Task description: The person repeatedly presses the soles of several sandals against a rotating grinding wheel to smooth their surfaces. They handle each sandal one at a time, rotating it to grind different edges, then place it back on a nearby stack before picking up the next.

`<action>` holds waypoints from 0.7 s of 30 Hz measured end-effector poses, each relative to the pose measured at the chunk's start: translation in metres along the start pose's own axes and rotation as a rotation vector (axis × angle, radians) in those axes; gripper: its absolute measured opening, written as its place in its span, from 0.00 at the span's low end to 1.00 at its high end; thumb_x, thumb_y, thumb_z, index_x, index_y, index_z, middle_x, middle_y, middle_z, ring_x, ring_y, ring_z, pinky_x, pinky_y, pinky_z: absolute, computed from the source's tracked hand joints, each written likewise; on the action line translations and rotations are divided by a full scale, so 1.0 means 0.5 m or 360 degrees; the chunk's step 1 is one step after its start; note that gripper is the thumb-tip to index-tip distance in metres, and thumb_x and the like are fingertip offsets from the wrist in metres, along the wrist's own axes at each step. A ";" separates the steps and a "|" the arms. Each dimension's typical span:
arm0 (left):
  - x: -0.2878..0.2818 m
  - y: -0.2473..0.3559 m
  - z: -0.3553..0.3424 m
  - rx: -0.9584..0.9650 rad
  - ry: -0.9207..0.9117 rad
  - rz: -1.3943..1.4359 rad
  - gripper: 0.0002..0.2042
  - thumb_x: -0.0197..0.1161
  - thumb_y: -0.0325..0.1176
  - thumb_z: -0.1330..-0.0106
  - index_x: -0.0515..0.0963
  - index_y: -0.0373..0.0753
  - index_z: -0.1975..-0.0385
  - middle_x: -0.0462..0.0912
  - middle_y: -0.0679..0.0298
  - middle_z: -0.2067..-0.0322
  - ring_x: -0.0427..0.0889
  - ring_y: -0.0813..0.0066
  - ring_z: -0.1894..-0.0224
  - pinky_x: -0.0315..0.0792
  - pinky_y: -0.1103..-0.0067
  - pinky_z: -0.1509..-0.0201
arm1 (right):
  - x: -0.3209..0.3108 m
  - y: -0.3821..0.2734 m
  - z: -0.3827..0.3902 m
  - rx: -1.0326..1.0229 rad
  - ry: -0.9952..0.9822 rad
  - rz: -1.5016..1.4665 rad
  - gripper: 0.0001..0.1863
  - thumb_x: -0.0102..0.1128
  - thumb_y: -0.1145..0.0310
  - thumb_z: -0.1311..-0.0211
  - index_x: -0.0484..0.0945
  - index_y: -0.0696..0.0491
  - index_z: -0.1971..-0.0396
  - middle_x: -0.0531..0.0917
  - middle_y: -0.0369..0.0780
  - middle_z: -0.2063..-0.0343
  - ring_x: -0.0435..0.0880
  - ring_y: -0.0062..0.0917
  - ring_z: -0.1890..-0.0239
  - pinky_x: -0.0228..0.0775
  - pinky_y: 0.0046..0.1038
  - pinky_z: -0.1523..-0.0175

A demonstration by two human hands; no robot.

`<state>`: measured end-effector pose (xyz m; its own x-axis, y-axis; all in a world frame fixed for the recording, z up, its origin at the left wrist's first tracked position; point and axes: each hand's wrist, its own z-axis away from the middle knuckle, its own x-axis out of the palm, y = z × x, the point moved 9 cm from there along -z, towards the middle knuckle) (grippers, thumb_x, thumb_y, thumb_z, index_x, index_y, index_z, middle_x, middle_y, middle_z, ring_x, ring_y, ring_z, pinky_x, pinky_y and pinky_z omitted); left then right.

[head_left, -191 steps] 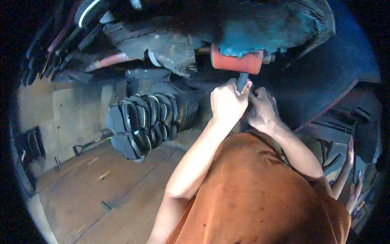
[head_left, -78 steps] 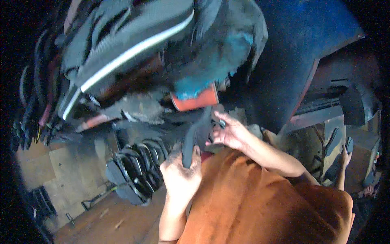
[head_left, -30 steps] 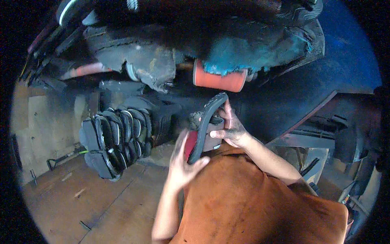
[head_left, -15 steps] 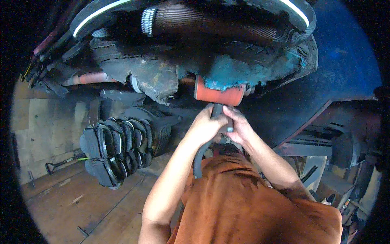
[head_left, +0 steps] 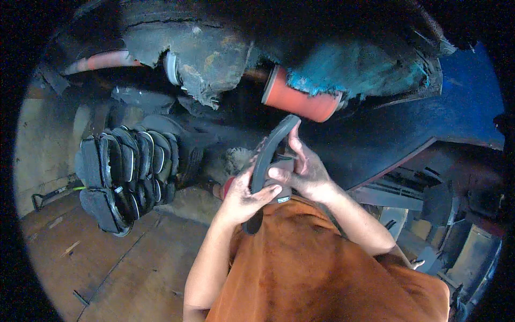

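Brown floor (head_left: 118, 273) spread out below and to the left of the red roller (head_left: 303, 99), the landmark I steered my eye by. To the roller's right I saw a blue panel (head_left: 472, 96); lower left of it stood a stack of dark footwear (head_left: 123, 161). Just below the roller was the sandal (head_left: 270, 150), tilted, its upper tip near the drum; I couldn't tell whether they touched. The left hand (head_left: 244, 196), below the roller, was clamped on the sole, thumb across its edge. The right hand (head_left: 314, 174) was half open, thumb and fingers apart, thumb against the strap (head_left: 280, 190); whether it gripped, I couldn't tell. A small pale label (head_left: 283, 199) showed below its thumb.
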<state>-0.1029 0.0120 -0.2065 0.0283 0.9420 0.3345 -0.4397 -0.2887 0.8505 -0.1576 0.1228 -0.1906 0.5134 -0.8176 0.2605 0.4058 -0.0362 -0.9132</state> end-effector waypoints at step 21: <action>0.046 0.168 -0.132 0.0088 0.0422 -0.1290 0.12 0.59 0.33 0.42 0.81 0.30 0.64 0.83 0.42 0.71 0.85 0.44 0.63 0.77 0.61 0.57 | -0.054 0.083 -0.041 0.0017 0.0173 -0.0609 0.55 0.76 0.61 0.47 0.48 0.60 0.26 0.53 0.44 0.25 0.49 0.30 0.24 0.39 0.33 0.23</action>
<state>-0.1986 0.0209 -0.1541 0.1013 0.8681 -0.4859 -0.3295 0.4901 0.8070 -0.1702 0.1319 -0.2418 0.2409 -0.8022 0.5463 0.5603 -0.3446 -0.7532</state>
